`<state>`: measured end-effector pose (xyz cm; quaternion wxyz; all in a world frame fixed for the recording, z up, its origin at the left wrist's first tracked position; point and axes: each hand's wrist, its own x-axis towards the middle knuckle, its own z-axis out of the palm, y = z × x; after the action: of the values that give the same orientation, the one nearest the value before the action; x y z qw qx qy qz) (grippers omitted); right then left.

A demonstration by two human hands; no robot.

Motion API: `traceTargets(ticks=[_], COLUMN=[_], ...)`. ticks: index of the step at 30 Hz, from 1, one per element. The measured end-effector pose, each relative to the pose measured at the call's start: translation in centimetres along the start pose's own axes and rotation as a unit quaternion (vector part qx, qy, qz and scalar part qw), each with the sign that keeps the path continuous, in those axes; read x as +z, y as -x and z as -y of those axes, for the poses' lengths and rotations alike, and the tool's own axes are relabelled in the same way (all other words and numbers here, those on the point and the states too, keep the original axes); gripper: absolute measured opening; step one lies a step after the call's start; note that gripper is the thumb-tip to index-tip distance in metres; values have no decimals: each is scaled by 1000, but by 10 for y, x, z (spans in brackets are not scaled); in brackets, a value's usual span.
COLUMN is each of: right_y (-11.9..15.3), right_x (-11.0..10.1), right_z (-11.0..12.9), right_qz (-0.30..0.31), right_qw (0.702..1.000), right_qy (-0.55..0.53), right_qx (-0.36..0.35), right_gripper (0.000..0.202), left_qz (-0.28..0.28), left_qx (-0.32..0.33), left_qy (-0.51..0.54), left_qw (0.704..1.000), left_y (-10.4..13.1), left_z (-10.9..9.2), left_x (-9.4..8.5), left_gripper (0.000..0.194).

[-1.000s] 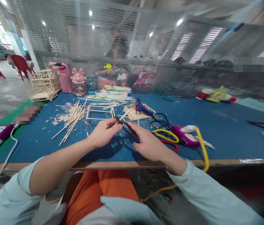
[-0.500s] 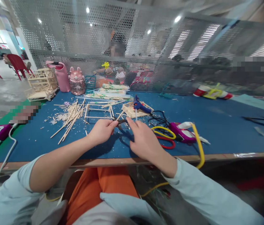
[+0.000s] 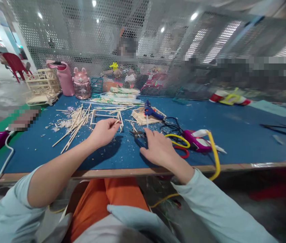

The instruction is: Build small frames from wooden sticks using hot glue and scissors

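Observation:
My left hand (image 3: 106,132) is closed, with finger and thumb pinching a short wooden stick (image 3: 117,122). It is just in front of a small rectangular stick frame (image 3: 104,114). My right hand (image 3: 159,147) curls over blue-handled pliers (image 3: 138,135), low over the table; the thumb is on the near side and the fingers partly hide the handles. The dark jaws point left, with small stick pieces (image 3: 133,127) by them. Behind the right hand, a blue glue gun (image 3: 153,113) lies on a flat stick panel (image 3: 139,116), its nozzle side toward me.
Loose sticks (image 3: 75,130) and shavings lie left. Scissors with yellow and red handles (image 3: 181,140) and a purple-and-white device (image 3: 197,140) are right. A stick model (image 3: 43,86), pink bottle (image 3: 65,79) and clear-bottomed cup (image 3: 81,84) stand back left. A perforated metal screen (image 3: 82,37) borders the table.
My left hand has drawn away to the left from the pliers with the short stick. My right hand has stayed nearly in place with the pliers, whose jaws now show.

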<state>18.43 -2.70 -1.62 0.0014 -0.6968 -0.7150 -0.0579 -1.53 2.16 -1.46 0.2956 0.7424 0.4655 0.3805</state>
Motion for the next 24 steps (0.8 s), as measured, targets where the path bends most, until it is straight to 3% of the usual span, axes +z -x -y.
traceTargets(ticks=[5, 9, 13, 16, 18, 21, 24], right_y=[-2, 12, 14, 8, 3, -7, -23], right_x=[-6, -8, -2, -1, -6, -15, -20], right_z=[-4, -1, 8, 12, 13, 16, 21], right_qz=[39, 83, 34, -38, -101, -174, -154], right_qw=[999, 996, 998, 997, 992, 966, 935], right_qy=[21, 6, 41, 65, 47, -17, -48], right_qx=[-11, -23, -20, -26, -65, -193, -317], right_gripper=[69, 58, 39, 38, 38, 36, 32], left_qz=[12, 5, 12, 47, 63, 65, 45], left_qx=[1, 28, 91, 110, 115, 140, 160], left_qy=[-39, -46, -104, -117, -96, -65, -62], left_qw=[999, 999, 990, 986, 987, 986, 984], left_y=[2, 0, 0, 2, 4, 5, 2], left_z=[-2, 0, 5, 6, 7, 8, 9], left_x=[1, 2, 6, 8, 8, 6, 3], left_gripper=[34, 34, 38, 39, 45, 53, 56])
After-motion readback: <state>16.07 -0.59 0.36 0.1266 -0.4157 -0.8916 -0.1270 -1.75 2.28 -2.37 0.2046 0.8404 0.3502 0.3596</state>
